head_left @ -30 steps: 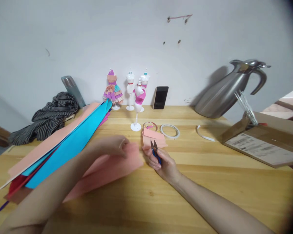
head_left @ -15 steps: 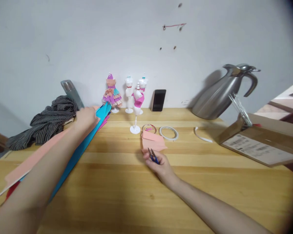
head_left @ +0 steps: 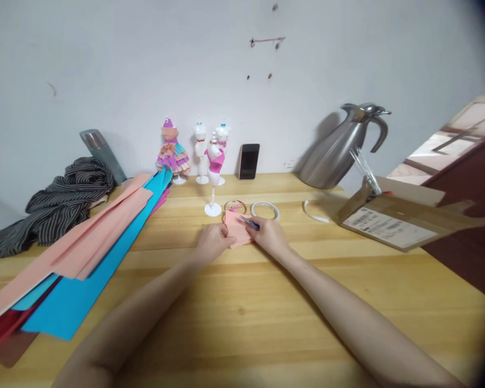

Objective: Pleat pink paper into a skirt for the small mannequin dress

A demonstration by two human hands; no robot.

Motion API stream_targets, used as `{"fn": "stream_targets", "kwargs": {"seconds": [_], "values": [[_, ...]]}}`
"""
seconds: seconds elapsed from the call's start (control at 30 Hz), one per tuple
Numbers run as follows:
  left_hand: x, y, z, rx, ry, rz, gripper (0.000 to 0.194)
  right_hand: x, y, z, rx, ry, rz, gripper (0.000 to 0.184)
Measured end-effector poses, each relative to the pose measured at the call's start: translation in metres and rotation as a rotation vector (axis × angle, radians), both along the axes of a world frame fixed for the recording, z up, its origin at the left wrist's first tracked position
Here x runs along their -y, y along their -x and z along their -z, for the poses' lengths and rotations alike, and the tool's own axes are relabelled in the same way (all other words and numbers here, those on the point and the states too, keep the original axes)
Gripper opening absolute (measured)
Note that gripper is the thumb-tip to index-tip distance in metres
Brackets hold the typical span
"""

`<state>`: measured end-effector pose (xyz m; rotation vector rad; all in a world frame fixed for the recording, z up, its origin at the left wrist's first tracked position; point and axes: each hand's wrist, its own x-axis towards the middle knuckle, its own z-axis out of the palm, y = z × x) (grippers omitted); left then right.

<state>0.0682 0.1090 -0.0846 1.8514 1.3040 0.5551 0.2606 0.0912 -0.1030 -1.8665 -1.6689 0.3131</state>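
A peach piece of crepe paper (head_left: 237, 222) lies on the wooden table in front of me. My left hand (head_left: 215, 241) pinches its lower left edge between thumb and fingers. In my right hand (head_left: 270, 235) is a pair of small scissors (head_left: 249, 222) with blue handles, the blades pointing left over the paper. Just behind the paper stands a small white mannequin (head_left: 215, 167) wrapped in pink at the waist. Two tape rolls lie beyond the paper, one with a reddish rim (head_left: 235, 206) and one white (head_left: 265, 209).
Long peach and blue paper sheets (head_left: 105, 253) cover the left side. Behind them are a striped cloth (head_left: 64, 199), a bottle (head_left: 103, 153) and a dressed mannequin (head_left: 172, 151). A phone (head_left: 249, 161) leans on the wall. A steel jug (head_left: 335, 151) and cardboard box (head_left: 392, 221) stand right.
My left hand has left the long paper sheets and come to the small peach piece. My right hand has turned the scissors to point left across it. The view has shifted right.
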Motion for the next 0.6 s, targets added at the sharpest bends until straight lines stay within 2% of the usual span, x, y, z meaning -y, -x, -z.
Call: {"fn": "stream_targets", "kwargs": {"seconds": [0.1, 0.23, 0.33, 0.5, 0.6], "values": [[0.001, 0.002, 0.002, 0.052, 0.039, -0.026, 0.008, 0.003, 0.004, -0.001, -0.075, -0.065, -0.008, 0.016], [0.000, 0.016, -0.005, 0.158, 0.185, -0.034, 0.019, 0.009, 0.008, -0.006, -0.277, -0.158, -0.103, 0.012], [-0.003, 0.024, -0.008, 0.264, 0.301, -0.086, 0.023, 0.015, 0.011, -0.007, -0.481, -0.191, -0.184, 0.014], [-0.005, 0.025, 0.003, 0.357, 0.379, -0.106, 0.040, 0.028, 0.017, -0.004, -0.791, -0.151, -0.253, 0.019], [-0.005, 0.024, 0.007, 0.373, 0.403, -0.118, 0.054, 0.033, 0.018, -0.003, -0.933, -0.046, -0.347, 0.024]]}}
